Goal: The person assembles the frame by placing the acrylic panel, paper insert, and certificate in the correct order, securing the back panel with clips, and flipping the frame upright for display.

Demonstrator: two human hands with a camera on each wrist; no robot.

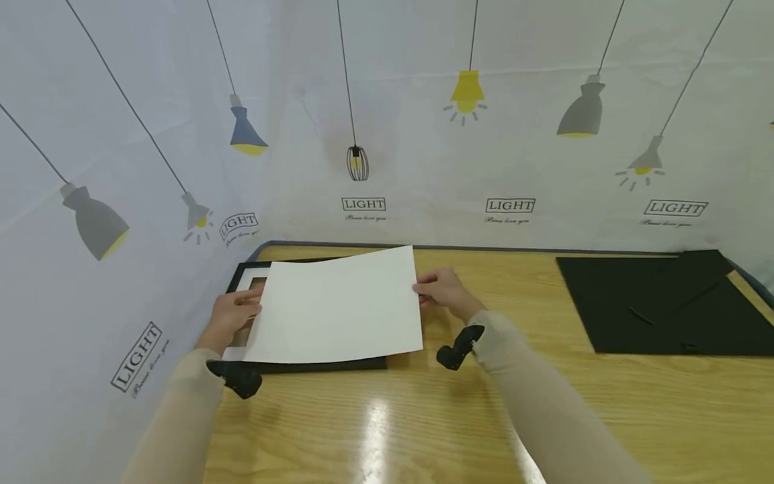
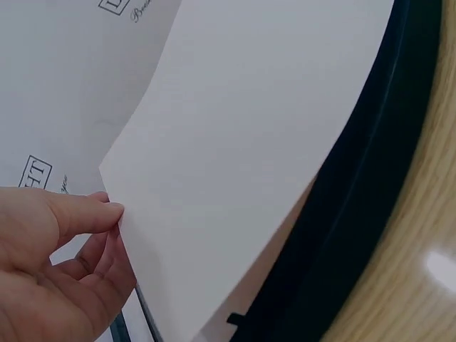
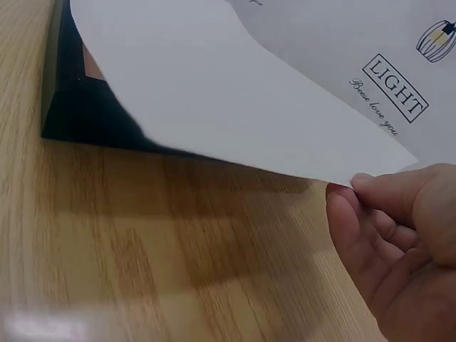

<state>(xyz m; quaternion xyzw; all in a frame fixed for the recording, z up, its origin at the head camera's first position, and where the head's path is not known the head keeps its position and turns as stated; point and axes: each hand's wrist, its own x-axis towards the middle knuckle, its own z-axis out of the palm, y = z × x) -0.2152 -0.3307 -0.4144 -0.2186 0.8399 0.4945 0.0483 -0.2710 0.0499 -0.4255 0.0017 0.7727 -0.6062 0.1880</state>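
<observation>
A white sheet of paper (image 1: 338, 309) is held by its two short edges above a black picture frame (image 1: 357, 365). My left hand (image 1: 232, 314) pinches the sheet's left edge between thumb and fingers, as the left wrist view also shows. At the opposite edge my right hand (image 1: 446, 290) pinches the paper between thumb and fingertips. The sheet bows slightly, its right end reaching past the frame. Under it, at the frame's left end, a white mat (image 1: 246, 274) with a brown area inside shows; the sheet hides most of the frame.
On the right of the wooden table (image 1: 484, 417) lies a black backing board (image 1: 629, 309) with a stand flap. A white curtain (image 1: 411, 134) printed with lamps and lettering hangs behind and at the left. Each wrist wears a black camera mount.
</observation>
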